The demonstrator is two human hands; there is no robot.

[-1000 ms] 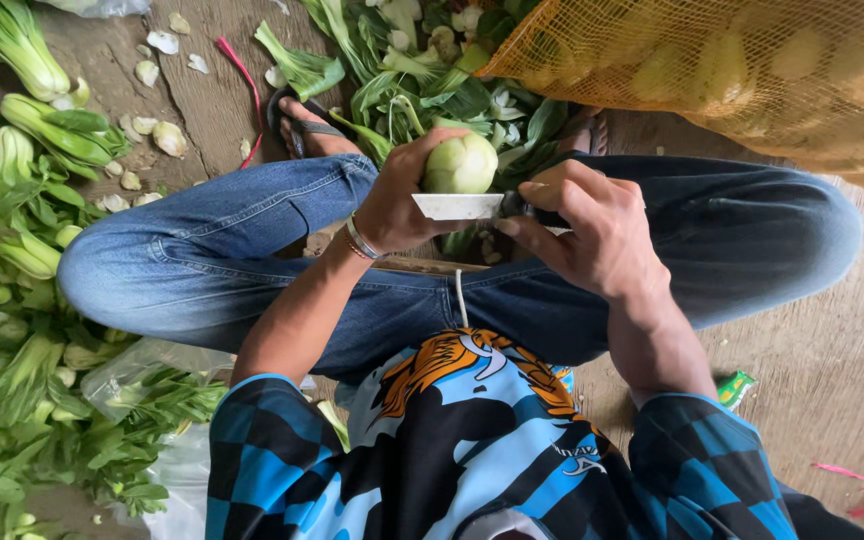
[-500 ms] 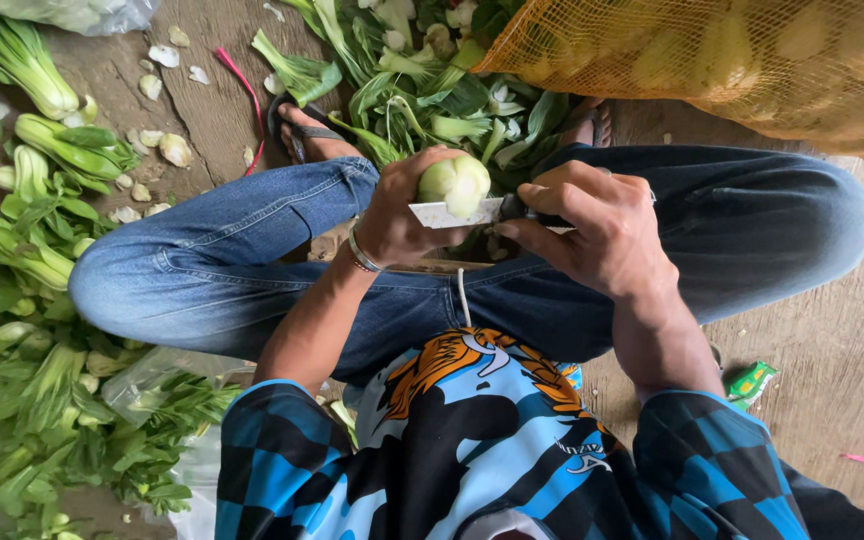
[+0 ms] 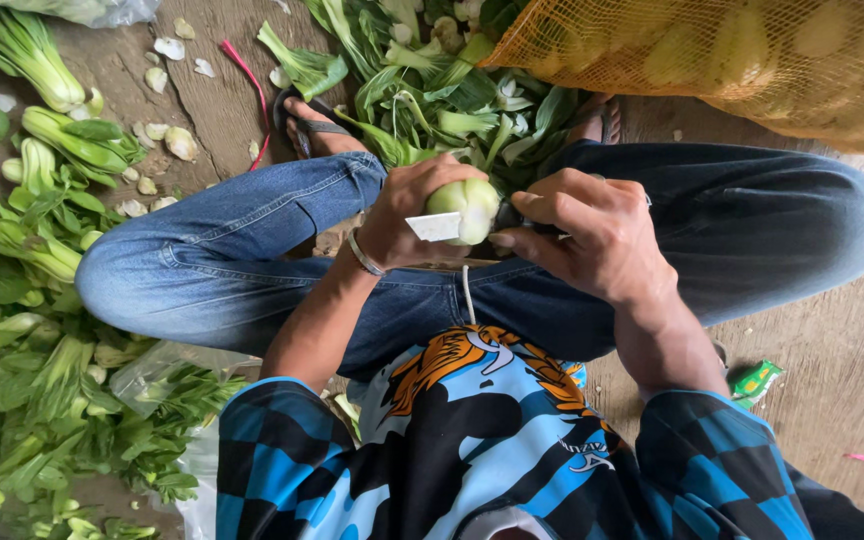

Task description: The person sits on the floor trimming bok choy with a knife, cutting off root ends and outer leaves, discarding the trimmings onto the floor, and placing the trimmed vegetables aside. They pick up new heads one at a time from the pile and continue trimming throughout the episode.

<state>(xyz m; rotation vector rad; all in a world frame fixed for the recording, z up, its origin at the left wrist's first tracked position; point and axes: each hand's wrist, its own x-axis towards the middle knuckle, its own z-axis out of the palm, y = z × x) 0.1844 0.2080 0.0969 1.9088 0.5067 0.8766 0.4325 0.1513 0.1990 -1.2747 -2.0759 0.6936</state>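
I sit on the ground with my knees apart, in blue jeans. My left hand (image 3: 414, 212) grips a pale green bok choy (image 3: 464, 204) by its base, over my lap. My right hand (image 3: 592, 232) holds a knife whose white blade (image 3: 434, 227) lies flat against the vegetable's cut end. Both hands meet at the vegetable. The knife's handle is hidden inside my right fist.
A heap of bok choy (image 3: 452, 90) lies between my feet. More bunches (image 3: 32, 250) spread along the left, with cut stem ends (image 3: 167, 140) on the dirt. An orange mesh sack (image 3: 732, 55) of vegetables fills the top right. A clear plastic bag (image 3: 167, 370) lies by my left thigh.
The bok choy has turned in my left hand and sits lower against the blade. The view has shifted slightly toward my lap.
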